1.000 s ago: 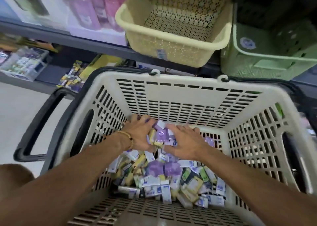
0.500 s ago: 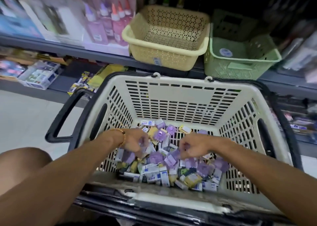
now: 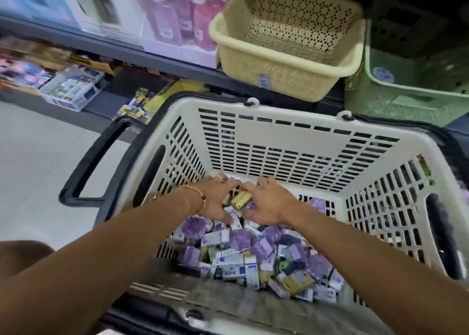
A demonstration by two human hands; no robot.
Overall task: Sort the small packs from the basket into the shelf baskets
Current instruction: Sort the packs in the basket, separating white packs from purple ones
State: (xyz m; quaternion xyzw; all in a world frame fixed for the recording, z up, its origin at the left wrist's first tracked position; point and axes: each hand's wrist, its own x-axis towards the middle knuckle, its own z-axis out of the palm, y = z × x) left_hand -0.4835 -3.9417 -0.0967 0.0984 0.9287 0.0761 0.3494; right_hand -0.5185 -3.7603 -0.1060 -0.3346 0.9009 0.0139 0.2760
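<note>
A white slotted shopping basket (image 3: 266, 144) with black handles holds a heap of small packs (image 3: 241, 253), purple, white-and-blue and yellow. Both my hands reach into its far end, palms down on the heap. My left hand (image 3: 215, 197), with a bead bracelet on the wrist, has its fingers spread over the packs. My right hand (image 3: 269, 205) lies close beside it, fingers apart too. A yellow pack (image 3: 241, 198) shows in the gap between the two hands. What lies under the palms is hidden. On the shelf behind stand a yellow basket (image 3: 286, 85) and a green basket (image 3: 396, 106).
Purple and pink bottles (image 3: 177, 17) and boxes stand on the shelf left of the yellow basket. A lower shelf holds boxed goods (image 3: 73, 88). A pale tiled floor (image 3: 38, 169) is at the left. One black handle (image 3: 86, 172) juts out to the left.
Both hands moved from the middle of the heap, where they were curled on packs, toward the basket's far wall and now lie spread. The view has tilted down and closer.
</note>
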